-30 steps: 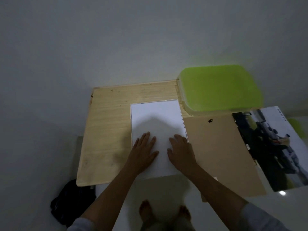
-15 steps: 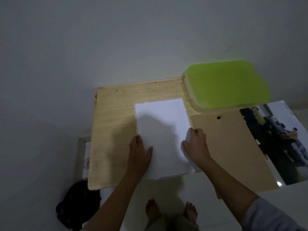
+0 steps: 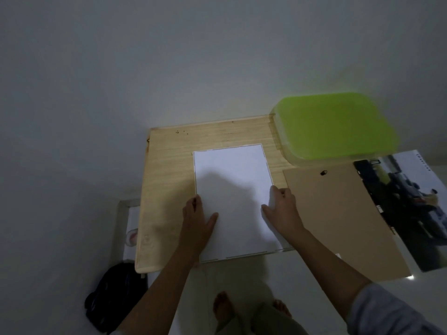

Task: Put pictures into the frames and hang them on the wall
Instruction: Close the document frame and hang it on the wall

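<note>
White sheet (image 3: 232, 184) lies flat on the wooden table (image 3: 169, 177). The left hand (image 3: 197, 221) presses its left edge with straight fingers. The right hand (image 3: 284, 211) pinches its right edge, fingers curled. Farther right lie a brown backing board (image 3: 338, 213) and a green box (image 3: 333, 124).

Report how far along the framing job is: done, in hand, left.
Done: the brown backing board lies off to the side. In hand: the left hand presses the white sheet flat while the right hand pinches its right edge up. Left: the printed picture lies beside the board, unframed; nothing hangs on the wall.
</note>
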`<state>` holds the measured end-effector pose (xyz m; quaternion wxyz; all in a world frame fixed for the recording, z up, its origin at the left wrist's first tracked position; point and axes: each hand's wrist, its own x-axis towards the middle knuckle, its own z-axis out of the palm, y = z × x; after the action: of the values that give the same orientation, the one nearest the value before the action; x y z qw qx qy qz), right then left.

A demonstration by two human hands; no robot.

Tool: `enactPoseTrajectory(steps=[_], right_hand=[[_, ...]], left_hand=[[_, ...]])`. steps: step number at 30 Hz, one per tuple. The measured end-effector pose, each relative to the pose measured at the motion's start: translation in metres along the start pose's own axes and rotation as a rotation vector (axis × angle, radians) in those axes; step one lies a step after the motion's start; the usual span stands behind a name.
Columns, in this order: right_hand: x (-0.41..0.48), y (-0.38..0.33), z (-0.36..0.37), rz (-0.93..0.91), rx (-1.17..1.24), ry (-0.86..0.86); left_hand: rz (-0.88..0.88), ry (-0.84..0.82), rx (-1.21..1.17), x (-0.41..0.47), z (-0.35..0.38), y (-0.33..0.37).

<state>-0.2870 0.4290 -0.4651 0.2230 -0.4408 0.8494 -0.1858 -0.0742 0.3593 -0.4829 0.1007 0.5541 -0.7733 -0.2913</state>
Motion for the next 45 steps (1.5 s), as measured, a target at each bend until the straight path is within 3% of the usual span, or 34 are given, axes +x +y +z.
enactPoseTrajectory(steps=[6,10,13,16,20,27,32,37,45], right_hand=[[0.002,0.013,-0.027,-0.066,-0.004,-0.074],[0.002,0.049,-0.069,-0.097,-0.049,-0.041],[-0.006,0.092,-0.105,-0.059,-0.037,-0.005],[-0.021,0.143,-0.125,-0.051,-0.078,-0.007],[-0.041,0.193,-0.125,-0.104,-0.156,-0.096],[-0.060,0.207,-0.102,-0.130,-0.193,-0.235],[-0.060,0.194,-0.092,-0.185,-0.114,-0.222],[-0.057,0.196,-0.093,-0.016,-0.015,-0.130],[-0.050,0.192,-0.100,0.085,0.126,-0.044]], left_hand=[[-0.066,-0.005,0.137,0.008,-0.007,0.015],[0.050,0.133,0.170,0.008,0.002,0.061],[0.121,0.089,0.141,-0.004,0.028,0.119],[0.234,-0.068,0.197,-0.021,0.082,0.165],[0.243,-0.193,0.174,-0.051,0.136,0.212],[0.259,-0.178,0.264,-0.070,0.170,0.192],[0.165,-0.192,0.250,-0.068,0.157,0.178],[-0.005,-0.109,0.183,-0.072,0.154,0.184],[-0.185,0.021,0.009,-0.069,0.156,0.197]])
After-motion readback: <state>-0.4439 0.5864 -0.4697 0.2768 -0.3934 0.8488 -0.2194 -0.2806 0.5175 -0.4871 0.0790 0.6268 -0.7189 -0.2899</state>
